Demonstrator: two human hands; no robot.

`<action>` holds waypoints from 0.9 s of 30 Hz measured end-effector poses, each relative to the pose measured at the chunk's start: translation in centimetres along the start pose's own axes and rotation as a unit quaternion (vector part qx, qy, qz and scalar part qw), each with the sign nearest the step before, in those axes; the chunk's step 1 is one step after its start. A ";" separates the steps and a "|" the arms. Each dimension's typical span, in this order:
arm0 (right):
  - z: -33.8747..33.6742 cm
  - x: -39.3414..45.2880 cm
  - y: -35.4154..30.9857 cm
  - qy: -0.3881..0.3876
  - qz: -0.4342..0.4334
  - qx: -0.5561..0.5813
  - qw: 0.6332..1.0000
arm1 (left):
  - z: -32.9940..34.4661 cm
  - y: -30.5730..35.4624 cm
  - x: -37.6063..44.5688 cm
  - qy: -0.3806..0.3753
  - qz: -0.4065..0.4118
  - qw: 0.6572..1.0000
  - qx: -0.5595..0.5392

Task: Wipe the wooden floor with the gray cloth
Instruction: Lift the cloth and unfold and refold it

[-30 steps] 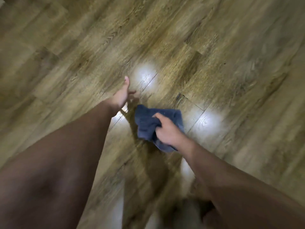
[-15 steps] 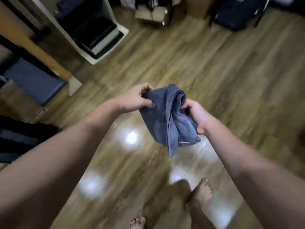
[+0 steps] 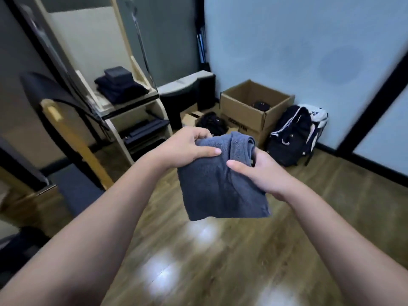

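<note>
The gray cloth (image 3: 220,184) hangs folded in the air at chest height, well above the wooden floor (image 3: 220,250). My left hand (image 3: 185,149) grips its upper left edge, thumb laid across the front. My right hand (image 3: 262,173) holds the right side, thumb on the front and fingers curled behind a rolled fold. The floor below shines with bright light reflections.
A shelf unit (image 3: 132,107) with folded dark cloths stands at the left. An open cardboard box (image 3: 254,109) and a dark backpack (image 3: 293,135) sit against the blue wall ahead. A wooden chair frame (image 3: 72,140) is at left.
The cloth was down near the floor in my right hand alone; now both hands hold it raised in the air. The view has tilted up from the floor to the room.
</note>
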State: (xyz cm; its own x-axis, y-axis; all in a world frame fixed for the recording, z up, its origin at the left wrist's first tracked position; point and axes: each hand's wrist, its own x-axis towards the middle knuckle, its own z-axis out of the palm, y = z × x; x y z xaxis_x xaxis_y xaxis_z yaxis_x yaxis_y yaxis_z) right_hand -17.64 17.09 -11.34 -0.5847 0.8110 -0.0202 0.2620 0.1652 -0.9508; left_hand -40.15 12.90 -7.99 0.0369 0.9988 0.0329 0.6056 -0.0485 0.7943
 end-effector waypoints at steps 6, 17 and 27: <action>-3.8 1.0 -5.0 0.113 -0.054 0.010 0.992 | -5.2 4.5 1.5 0.037 0.036 0.997 0.057; -5.6 2.9 -17.0 0.216 -0.024 0.101 0.971 | -9.7 10.4 5.9 0.245 0.097 0.931 0.252; -5.4 2.4 -21.1 0.250 0.024 0.353 0.901 | -3.7 11.8 2.9 -0.025 0.277 0.958 0.070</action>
State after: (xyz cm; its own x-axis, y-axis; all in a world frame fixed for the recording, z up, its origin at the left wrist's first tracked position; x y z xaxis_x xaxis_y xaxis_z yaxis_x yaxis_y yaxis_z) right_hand -20.39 18.61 10.38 -0.1207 0.9883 -0.0928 -0.3798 -0.1324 -0.9155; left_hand -35.85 15.27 3.70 0.4199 0.8176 0.3940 0.5826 -0.5757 0.5737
